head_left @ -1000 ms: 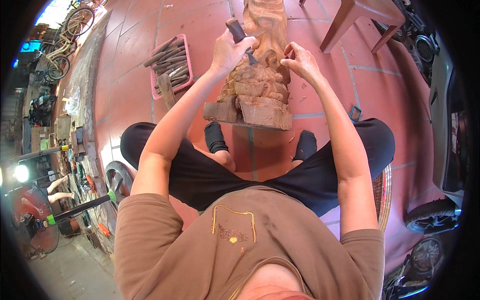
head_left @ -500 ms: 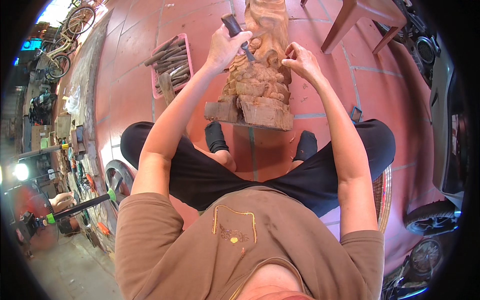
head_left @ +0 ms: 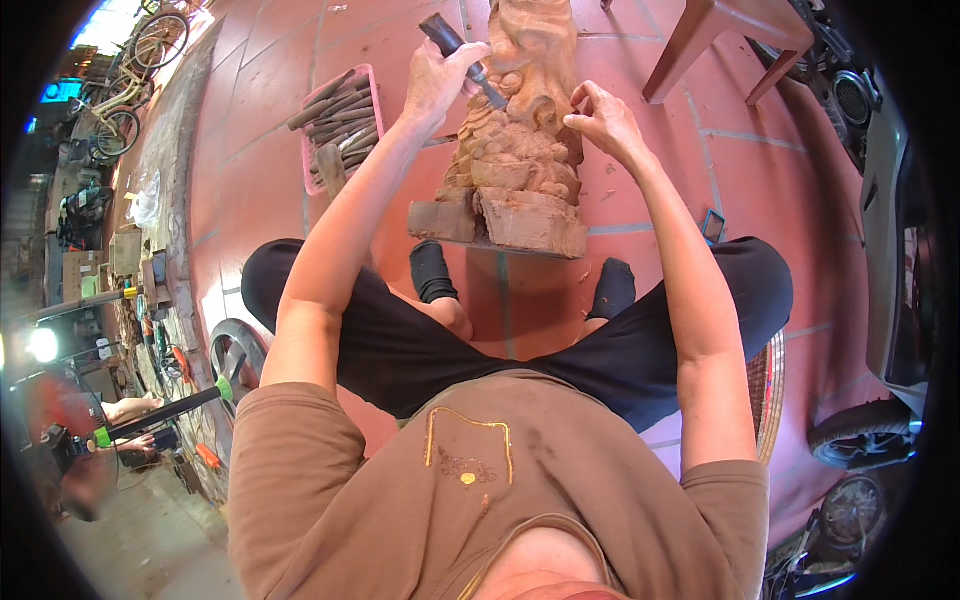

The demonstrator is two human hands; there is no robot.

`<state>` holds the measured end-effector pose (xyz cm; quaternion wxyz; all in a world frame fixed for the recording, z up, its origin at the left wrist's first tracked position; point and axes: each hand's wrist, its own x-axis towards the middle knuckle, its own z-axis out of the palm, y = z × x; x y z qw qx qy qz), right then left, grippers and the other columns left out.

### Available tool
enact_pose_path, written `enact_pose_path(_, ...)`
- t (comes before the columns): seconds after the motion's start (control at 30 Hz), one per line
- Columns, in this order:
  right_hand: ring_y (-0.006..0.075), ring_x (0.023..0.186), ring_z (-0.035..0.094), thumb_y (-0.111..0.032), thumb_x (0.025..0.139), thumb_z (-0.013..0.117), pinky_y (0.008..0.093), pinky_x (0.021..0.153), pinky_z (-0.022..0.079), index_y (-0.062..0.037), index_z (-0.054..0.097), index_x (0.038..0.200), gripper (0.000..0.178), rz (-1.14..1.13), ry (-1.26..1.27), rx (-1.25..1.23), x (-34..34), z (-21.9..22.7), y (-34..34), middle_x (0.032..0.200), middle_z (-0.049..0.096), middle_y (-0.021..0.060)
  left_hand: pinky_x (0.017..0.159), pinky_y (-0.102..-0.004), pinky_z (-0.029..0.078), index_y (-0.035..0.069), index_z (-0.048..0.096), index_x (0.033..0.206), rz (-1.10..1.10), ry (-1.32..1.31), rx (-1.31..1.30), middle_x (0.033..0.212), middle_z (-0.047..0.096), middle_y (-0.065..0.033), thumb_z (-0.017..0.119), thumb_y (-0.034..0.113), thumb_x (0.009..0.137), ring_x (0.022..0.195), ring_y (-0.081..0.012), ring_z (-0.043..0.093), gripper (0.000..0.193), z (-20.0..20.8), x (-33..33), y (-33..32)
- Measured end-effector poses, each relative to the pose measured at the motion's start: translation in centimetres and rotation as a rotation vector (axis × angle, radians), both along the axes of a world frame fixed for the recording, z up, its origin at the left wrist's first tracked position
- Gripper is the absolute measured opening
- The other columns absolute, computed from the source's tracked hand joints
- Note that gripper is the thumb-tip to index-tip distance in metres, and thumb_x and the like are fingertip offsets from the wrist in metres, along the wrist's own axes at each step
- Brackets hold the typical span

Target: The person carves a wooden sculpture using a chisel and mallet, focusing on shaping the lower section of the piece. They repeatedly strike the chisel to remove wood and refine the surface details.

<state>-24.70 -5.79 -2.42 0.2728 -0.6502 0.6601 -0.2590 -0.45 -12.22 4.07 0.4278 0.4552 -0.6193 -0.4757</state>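
A carved wooden sculpture lies on the floor in front of me, its blocky base toward my feet. My left hand is closed round a chisel with a dark handle. The chisel slants down to the right, and its metal blade meets the carved surface near the middle. At the sculpture's right side is my right hand, fingers loosely curled with a gap between thumb and fingertips. Nothing shows in it. Whether its fingertips touch the wood, I cannot tell.
Left of the sculpture, a pink tray holds several chisels, with a wooden mallet at its near edge. A brown plastic chair stands at the far right. A small dark-blue object lies by my right knee. Motorbike parts line the right.
My left hand has shifted slightly left and up. The chisel now leans over more, its handle further left. My right hand has stayed nearly in place.
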Motion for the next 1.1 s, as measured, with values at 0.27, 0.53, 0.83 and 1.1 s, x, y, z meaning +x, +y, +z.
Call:
enact_pose_path(0.27,0.0280,0.090,0.065,-0.027,0.078,0.072,0.0420,0.080,0.050,-0.0085,0.059,0.102,0.033,-0.012,0.019,0.033,0.3,0.2,0.2,0.088,0.067,0.0103,0.051,-0.0234,0.048,0.001,0.055,0.094,-0.028,-0.207,-0.113,0.077,0.065,-0.0080,0.069,0.018,0.088,0.056,-0.0101,0.057,0.023,-2.0,-1.6,2.2)
enact_pose_path(0.53,0.0291,0.092,0.065,-0.027,0.078,0.072,0.0411,0.082,0.050,-0.0081,0.059,0.102,0.034,0.002,0.034,0.015,0.5,0.3,0.2,0.089,0.068,0.0111,0.049,-0.0239,0.047,0.000,0.058,0.093,0.028,0.092,0.122,0.069,0.065,-0.0075,0.070,0.019,0.088,0.051,-0.0113,0.057,0.023,-0.9,-0.2,1.0)
enact_pose_path(0.83,0.0283,0.092,0.065,-0.026,0.077,0.073,0.0417,0.080,0.050,-0.0086,0.058,0.102,0.034,-0.013,0.009,0.049,0.5,0.5,0.2,0.088,0.067,0.0109,0.054,-0.0240,0.050,0.000,0.056,0.093,0.017,-0.200,-0.199,0.075,0.065,-0.0066,0.070,0.019,0.089,0.059,-0.0088,0.059,0.024,-2.7,-1.4,2.2)
enact_pose_path(1.1,0.0270,0.086,0.064,-0.025,0.077,0.072,0.0409,0.077,0.049,-0.0080,0.059,0.102,0.033,-0.008,0.006,-0.010,0.1,-0.4,0.1,0.083,0.066,0.0099,0.049,-0.0242,0.048,0.000,0.059,0.089,0.051,-0.158,-0.079,0.074,0.066,-0.0059,0.069,0.020,0.088,0.055,-0.0092,0.058,0.022,0.6,-1.2,0.3)
